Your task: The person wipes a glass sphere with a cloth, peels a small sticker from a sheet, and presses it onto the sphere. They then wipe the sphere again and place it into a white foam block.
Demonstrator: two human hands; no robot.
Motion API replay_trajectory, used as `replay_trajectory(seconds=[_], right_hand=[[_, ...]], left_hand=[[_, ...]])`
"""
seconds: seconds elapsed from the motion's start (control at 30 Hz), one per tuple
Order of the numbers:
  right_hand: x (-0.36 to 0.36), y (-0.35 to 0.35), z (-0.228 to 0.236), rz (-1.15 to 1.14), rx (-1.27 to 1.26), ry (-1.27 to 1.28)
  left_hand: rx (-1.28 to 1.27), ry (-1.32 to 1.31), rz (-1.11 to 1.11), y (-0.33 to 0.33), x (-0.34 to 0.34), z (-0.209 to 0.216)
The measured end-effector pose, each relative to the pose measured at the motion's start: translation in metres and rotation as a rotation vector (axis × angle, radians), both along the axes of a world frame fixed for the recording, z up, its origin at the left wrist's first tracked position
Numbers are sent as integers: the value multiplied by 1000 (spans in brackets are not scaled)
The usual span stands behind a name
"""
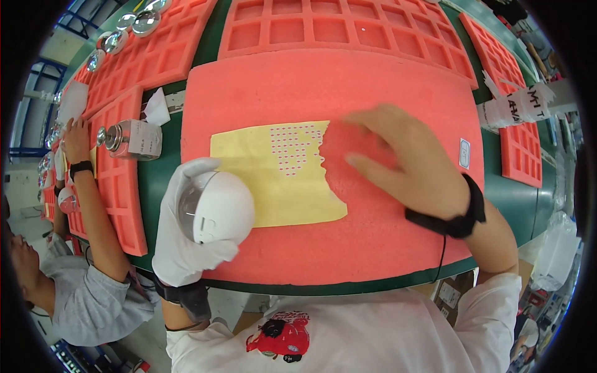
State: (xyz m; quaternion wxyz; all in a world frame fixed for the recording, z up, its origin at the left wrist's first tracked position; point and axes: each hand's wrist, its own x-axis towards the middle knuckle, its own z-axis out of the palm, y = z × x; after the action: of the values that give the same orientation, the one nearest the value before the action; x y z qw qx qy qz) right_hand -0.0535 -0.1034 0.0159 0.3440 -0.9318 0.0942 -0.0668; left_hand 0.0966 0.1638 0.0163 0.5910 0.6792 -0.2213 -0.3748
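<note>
My left hand (pixel 171 233), in a white glove, is closed round a white rounded housing (pixel 233 208) with a clear dome on its left side. The housing sits over the left part of a yellow sheet (pixel 267 202), which carries rows of small pink-and-white oval stickers (pixel 289 149) and has a torn right edge. Bare and partly blurred, my right hand (pixel 410 161) hovers just right of that sheet. Its thumb and fingers are spread, and nothing shows between them. A black strap circles the right wrist, with a thin cord hanging from it.
A pink foam mat (pixel 373 255) lies beneath the sheet on a green table (pixel 510 208). Pink compartment trays (pixel 342 31) line the far side. A glass jar with a metal top (pixel 138 139) stands left. Shiny domes (pixel 146 23) sit far left, where a co-worker's arm (pixel 99 205) reaches in.
</note>
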Motion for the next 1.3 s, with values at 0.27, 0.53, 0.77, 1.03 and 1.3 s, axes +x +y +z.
replay_trajectory(seconds=[0.27, 0.53, 0.77, 1.03, 1.3], right_hand=[[54, -5, -28, 156, -6, -75], [88, 4, -6, 185, 505, 361], [92, 8, -12, 420, 871, 358], [53, 16, -19, 265, 1021, 226], [48, 18, -16, 144, 900, 238]], left_hand=[[72, 66, -16, -2, 9, -10], [118, 111, -58, -16, 12, -2], [48, 159, -145, -11, 19, -2], [26, 257, -296, -22, 23, -2], [72, 350, -267, -30, 17, 7]])
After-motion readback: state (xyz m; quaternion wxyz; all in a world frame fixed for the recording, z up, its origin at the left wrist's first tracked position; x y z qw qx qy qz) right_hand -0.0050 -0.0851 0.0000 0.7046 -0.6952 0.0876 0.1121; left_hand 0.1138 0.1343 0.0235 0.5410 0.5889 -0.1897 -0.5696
